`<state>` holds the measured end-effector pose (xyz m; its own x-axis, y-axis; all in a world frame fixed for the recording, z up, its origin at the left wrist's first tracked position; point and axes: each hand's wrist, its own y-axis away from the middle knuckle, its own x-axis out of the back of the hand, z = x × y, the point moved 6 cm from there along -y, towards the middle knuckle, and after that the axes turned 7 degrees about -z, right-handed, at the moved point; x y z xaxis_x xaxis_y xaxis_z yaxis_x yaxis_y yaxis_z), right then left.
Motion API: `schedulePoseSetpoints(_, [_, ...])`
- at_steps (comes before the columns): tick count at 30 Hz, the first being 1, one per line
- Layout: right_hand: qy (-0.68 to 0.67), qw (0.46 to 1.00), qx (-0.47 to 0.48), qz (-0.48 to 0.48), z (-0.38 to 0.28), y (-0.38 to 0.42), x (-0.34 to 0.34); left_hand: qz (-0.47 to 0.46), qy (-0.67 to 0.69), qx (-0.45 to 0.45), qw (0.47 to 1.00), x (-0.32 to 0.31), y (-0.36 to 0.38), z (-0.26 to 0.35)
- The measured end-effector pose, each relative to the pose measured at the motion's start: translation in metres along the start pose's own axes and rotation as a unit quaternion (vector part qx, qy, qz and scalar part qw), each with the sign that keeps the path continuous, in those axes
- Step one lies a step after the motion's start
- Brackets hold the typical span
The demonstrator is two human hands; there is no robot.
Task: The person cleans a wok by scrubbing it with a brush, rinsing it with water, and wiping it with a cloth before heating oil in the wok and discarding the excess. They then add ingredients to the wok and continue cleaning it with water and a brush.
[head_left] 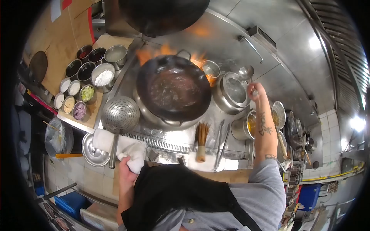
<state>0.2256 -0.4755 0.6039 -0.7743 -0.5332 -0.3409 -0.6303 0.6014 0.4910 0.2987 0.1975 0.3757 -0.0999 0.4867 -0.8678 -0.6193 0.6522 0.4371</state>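
My left hand (129, 170) is closed around a bunched white cloth (136, 158) at the stove's front edge. My right hand (256, 91) reaches out to the far right, its fingers wrapped round the handle of a metal ladle (246, 72). The ladle's bowl is above a lidded-looking steel pot (234, 90). A large dark wok (144, 86) sits on the burner between my hands, with glistening dark liquid in it and orange flames (165, 50) behind. Close to my left hand, a perforated strainer (120, 114) rests with its handle pointing toward me.
Several steel cups of sauces, white powder (104, 78) and chopped vegetables (79, 110) stand at left. A bamboo brush (201, 142) and tongs (220, 144) lie at the front. Another wok (163, 15) is at the top. A steel container (241, 129) stands beneath my right forearm.
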Motion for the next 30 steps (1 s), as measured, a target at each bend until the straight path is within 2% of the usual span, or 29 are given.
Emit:
schedulePoseSetpoints(1, [0.099,0.995,0.022,0.017,0.005,0.009,0.015,-0.001,-0.003,-0.004,1.000,0.004,-0.001,0.002])
schedulePoseSetpoints(2, [0.261,0.964,0.021,0.052,0.008,0.018,0.029,0.005,-0.010,-0.008,1.000,0.008,-0.002,0.004])
schedulePoseSetpoints(3, [0.417,0.905,0.020,0.084,0.011,0.026,0.040,0.011,-0.015,-0.013,1.000,0.011,-0.004,0.007])
schedulePoseSetpoints(4, [0.481,0.873,0.026,0.081,0.021,0.030,0.047,0.018,-0.020,-0.021,0.999,0.012,-0.006,0.009])
schedulePoseSetpoints(6, [0.509,0.854,0.012,0.107,0.041,0.037,0.051,0.004,-0.009,-0.018,1.000,0.005,-0.007,0.014])
schedulePoseSetpoints(8, [0.435,0.884,-0.031,0.167,0.064,0.041,0.048,-0.001,-0.005,-0.017,1.000,0.000,-0.007,0.018])
schedulePoseSetpoints(10, [0.517,0.856,0.007,-0.007,0.078,0.014,0.044,-0.002,-0.008,-0.014,1.000,-0.003,-0.007,0.020])
schedulePoseSetpoints(12, [0.307,0.947,-0.016,-0.088,0.088,-0.026,0.062,-0.013,-0.010,-0.016,1.000,-0.016,-0.001,0.021])
schedulePoseSetpoints(13, [0.044,0.994,-0.063,-0.079,0.093,-0.049,0.070,-0.019,-0.008,-0.019,1.000,-0.020,0.001,0.020])
schedulePoseSetpoints(14, [-0.220,0.967,-0.111,-0.064,0.095,-0.061,0.067,-0.023,-0.003,-0.012,1.000,-0.021,0.004,0.017])
schedulePoseSetpoints(15, [-0.356,0.926,-0.074,-0.104,0.086,-0.060,0.059,-0.028,0.000,-0.005,1.000,-0.020,0.007,0.017])
schedulePoseSetpoints(16, [-0.461,0.876,0.024,-0.142,0.075,-0.045,0.046,-0.033,0.002,0.000,0.999,-0.020,0.009,0.019])
schedulePoseSetpoints(18, [-0.502,0.856,0.003,-0.121,0.062,-0.075,0.080,-0.024,-0.001,-0.018,1.000,-0.021,0.016,0.024])
schedulePoseSetpoints(21, [-0.476,0.866,0.037,-0.152,0.038,-0.047,0.046,-0.027,-0.015,-0.037,0.999,-0.011,0.016,0.028])
schedulePoseSetpoints(24, [-0.396,0.885,0.083,-0.232,-0.002,-0.032,0.010,-0.020,-0.018,-0.037,0.999,0.010,0.011,0.028])
schedulePoseSetpoints(27, [-0.331,0.919,0.049,-0.206,-0.044,-0.033,-0.020,-0.020,-0.007,-0.042,0.999,0.008,0.011,0.027])
schedulePoseSetpoints(30, [-0.253,0.942,0.021,-0.218,-0.055,-0.020,-0.050,-0.020,0.000,-0.040,0.999,0.006,0.014,0.024])
